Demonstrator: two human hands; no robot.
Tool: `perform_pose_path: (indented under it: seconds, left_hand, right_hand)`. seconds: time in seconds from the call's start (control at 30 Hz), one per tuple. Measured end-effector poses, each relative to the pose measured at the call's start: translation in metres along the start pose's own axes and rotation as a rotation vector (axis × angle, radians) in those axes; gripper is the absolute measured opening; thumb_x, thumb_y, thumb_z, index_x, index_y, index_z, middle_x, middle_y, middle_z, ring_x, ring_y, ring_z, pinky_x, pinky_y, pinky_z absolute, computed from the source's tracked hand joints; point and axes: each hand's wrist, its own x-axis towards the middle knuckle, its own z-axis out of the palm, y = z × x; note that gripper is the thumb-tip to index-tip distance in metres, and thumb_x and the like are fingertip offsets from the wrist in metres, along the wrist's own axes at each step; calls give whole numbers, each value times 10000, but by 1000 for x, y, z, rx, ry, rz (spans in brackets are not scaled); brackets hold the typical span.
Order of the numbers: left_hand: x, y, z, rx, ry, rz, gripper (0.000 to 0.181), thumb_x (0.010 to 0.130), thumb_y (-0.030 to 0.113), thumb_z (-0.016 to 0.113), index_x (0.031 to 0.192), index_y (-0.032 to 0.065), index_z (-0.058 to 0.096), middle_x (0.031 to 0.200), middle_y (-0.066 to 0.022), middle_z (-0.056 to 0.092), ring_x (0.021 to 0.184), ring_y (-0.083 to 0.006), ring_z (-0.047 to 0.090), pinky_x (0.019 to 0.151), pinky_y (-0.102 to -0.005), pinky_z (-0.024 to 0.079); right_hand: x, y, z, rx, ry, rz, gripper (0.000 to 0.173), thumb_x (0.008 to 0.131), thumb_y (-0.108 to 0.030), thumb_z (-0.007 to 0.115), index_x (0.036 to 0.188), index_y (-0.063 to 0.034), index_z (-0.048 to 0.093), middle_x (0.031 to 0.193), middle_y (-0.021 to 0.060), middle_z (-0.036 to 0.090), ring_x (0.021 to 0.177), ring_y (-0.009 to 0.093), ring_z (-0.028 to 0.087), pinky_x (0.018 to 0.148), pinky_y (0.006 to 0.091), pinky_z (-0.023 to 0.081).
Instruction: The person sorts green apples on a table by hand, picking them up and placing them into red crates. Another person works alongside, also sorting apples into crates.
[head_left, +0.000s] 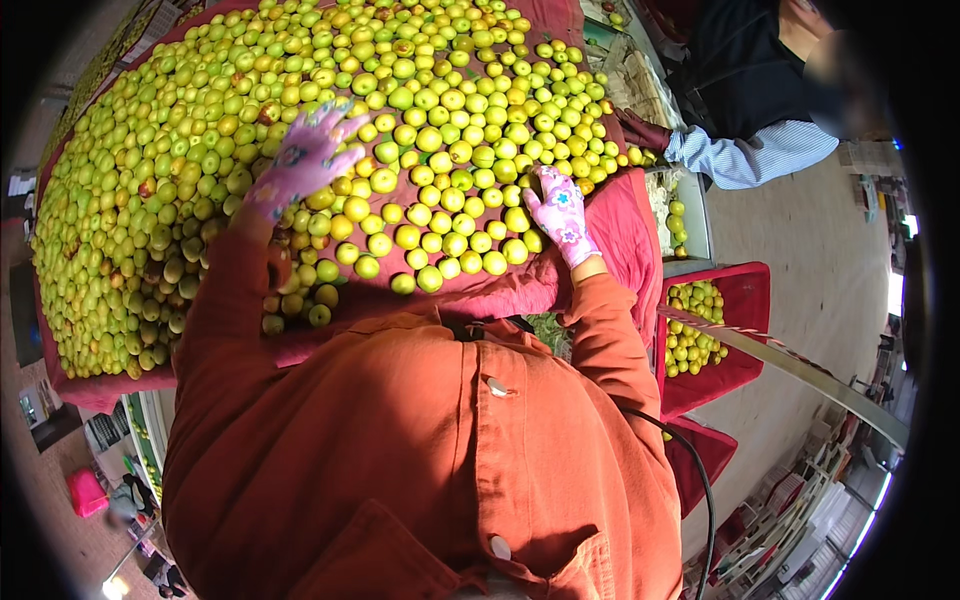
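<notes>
Many round green-yellow fruits (452, 199), some with red-brown patches, lie over a table covered in red cloth (510, 296). My left hand (307, 154), in a pink flowered glove, is spread over the fruits left of the middle, slightly blurred, with nothing seen in it. My right hand (561, 208), in a matching glove, rests at the right side of the fruits, its fingertips against some of them; whether it grips one cannot be told. The fruits lie densely on the left and more loosely between my hands, where cloth shows through.
At the right, a red-lined crate (750, 300) holds more fruits, with another red-lined container (705, 450) below it. A metal bar (817, 386) slants past them. Across the table's right edge, a co-worker's dark-gloved hand (643, 133) touches the fruits' edge. A black cable (705, 480) hangs beside my right side.
</notes>
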Motion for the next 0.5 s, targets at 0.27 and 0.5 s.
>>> perform_pose_path:
  seconds: [0.27,0.5]
  left_hand:
    - [-120,80,-18,-89,-213,-25,764,842,543,695,1482,170,510,1555,-169,413,1473,-394,311,1222,-610,135]
    - [-133,80,7,22,-104,-87,784,778,554,734,1466,239,529,1575,-124,397,1472,-345,324,1215,-633,127]
  right_hand:
    - [11,7,5,-29,-65,-106,418,866,-257,681,1244,-83,644,1188,175,634,1119,366,595,941,473,500]
    - [8,15,13,127,-143,-116,479,826,-195,690,1268,-38,592,1272,219,576,1190,403,562,996,468,483]
